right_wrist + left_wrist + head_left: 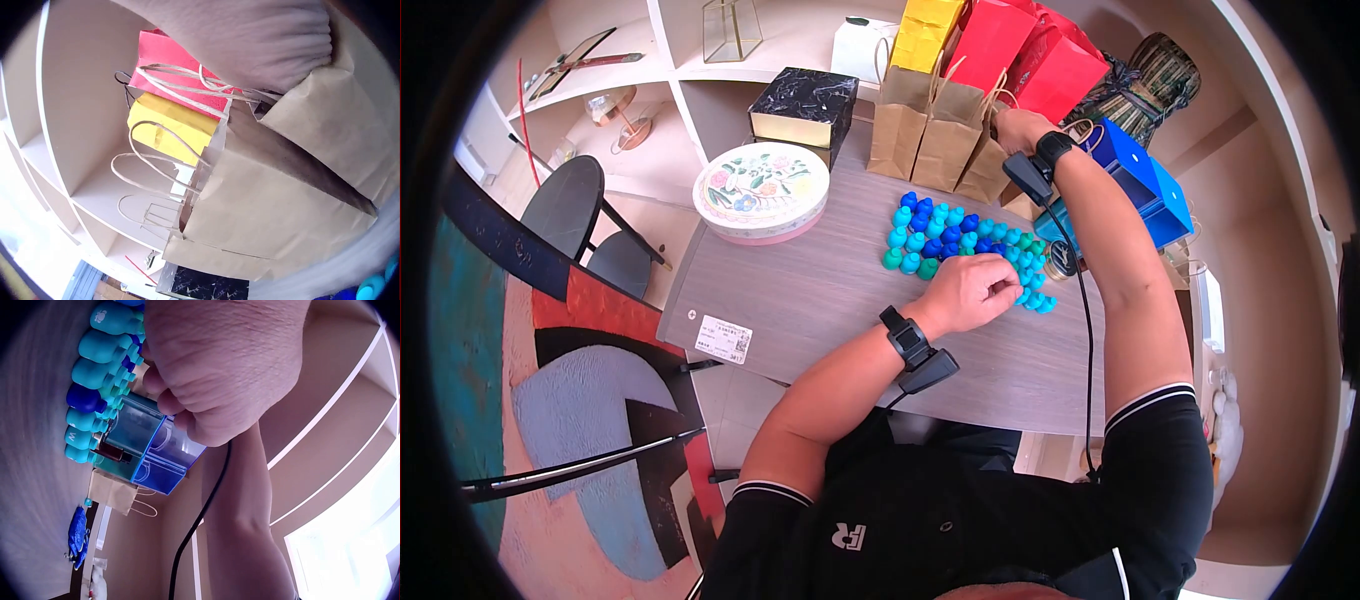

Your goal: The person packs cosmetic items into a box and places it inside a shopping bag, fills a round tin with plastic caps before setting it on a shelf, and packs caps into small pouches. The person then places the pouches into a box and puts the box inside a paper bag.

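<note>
My left hand (970, 292) hovers low over several small pawn-shaped pieces (915, 222) in dark blue, turquoise and green, standing grouped on the table. Its fingers are bent, with thumb and index close together. In the left wrist view the back of the hand (225, 362) hides the fingertips. White marks, such as a W, show on some pieces (81, 436). At the rightmost brown paper bag (340, 119), my right hand (1022, 130) reaches down at the opening. Its fingers are hidden there, and I cannot tell what they hold.
Two more brown paper bags (900, 130) stand alongside, with yellow (922, 35) and red bags (992, 45) behind. Blue boxes with clear fronts (1145, 185) are at the right. An oval floral box (762, 190) and a black marbled box (805, 108) sit at the left of the table (820, 300).
</note>
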Demonstrator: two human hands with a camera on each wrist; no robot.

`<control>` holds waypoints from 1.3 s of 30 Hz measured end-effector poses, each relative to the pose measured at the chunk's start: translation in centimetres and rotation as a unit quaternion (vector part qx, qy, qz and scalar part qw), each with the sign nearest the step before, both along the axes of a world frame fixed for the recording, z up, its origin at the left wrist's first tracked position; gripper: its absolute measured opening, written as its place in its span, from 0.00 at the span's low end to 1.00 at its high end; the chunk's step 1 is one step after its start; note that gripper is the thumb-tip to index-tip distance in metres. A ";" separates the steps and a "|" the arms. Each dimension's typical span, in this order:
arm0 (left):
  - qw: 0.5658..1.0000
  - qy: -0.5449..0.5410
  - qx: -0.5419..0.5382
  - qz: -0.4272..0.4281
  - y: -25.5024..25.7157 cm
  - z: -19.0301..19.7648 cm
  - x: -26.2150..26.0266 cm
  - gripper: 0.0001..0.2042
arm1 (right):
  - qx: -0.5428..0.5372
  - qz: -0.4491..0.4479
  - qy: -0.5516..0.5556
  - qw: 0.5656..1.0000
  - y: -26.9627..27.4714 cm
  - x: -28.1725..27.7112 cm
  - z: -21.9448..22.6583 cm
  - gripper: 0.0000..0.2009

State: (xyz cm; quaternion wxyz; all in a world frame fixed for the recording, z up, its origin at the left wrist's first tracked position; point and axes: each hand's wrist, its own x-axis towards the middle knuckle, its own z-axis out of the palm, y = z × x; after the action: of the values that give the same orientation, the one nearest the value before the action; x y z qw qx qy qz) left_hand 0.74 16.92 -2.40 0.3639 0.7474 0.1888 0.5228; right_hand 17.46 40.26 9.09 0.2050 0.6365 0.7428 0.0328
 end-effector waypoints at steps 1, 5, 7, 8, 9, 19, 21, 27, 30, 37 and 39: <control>1.000 0.001 0.000 0.000 0.0 0.0 0.0 0.05 | -0.004 -0.016 -0.013 1.000 0.4 0.0 -0.3 0.16; 1.000 -0.002 0.011 0.009 0.1 0.0 0.0 0.05 | -0.020 -0.013 -0.057 0.998 2.1 0.3 -1.8 0.15; 1.000 -0.003 0.013 0.010 0.2 0.0 0.0 0.05 | -0.003 -0.021 -0.047 0.999 1.0 -0.3 -1.5 0.16; 1.000 -0.004 0.011 0.012 0.1 0.0 0.0 0.05 | 0.014 -0.030 -0.039 0.999 0.3 -0.7 -1.2 0.16; 1.000 -0.006 0.008 0.013 0.1 -0.1 0.0 0.06 | 0.015 -0.031 -0.039 0.999 0.4 -0.6 -1.3 0.16; 1.000 -0.006 0.013 0.012 0.1 -0.4 0.1 0.06 | 0.039 0.035 0.044 0.998 -0.4 1.1 -0.1 0.15; 1.000 -0.016 0.003 0.008 0.2 -0.6 0.3 0.06 | 0.039 0.045 0.109 0.992 -2.1 1.1 2.5 0.19; 1.000 0.000 -0.024 -0.007 0.1 -0.7 0.3 0.05 | 0.174 0.111 0.098 0.973 -7.6 2.7 8.7 0.20; 0.999 0.010 -0.049 -0.015 0.0 -0.4 0.1 0.04 | 0.210 0.109 0.100 0.966 -11.2 4.4 10.3 0.19; 0.997 -0.005 -0.071 -0.029 0.0 -1.6 0.9 0.04 | 0.202 0.081 0.142 0.966 -21.4 11.1 10.6 0.09; 0.997 0.009 -0.068 -0.034 -0.4 -1.4 1.0 0.03 | 0.174 0.016 0.133 0.976 -22.2 14.1 7.5 0.07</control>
State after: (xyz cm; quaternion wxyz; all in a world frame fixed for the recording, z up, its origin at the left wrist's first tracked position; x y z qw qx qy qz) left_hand 1.78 16.48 -3.85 0.4298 0.7317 0.2016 0.4891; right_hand 31.57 18.04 16.54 -0.0095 0.6492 0.7564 0.0799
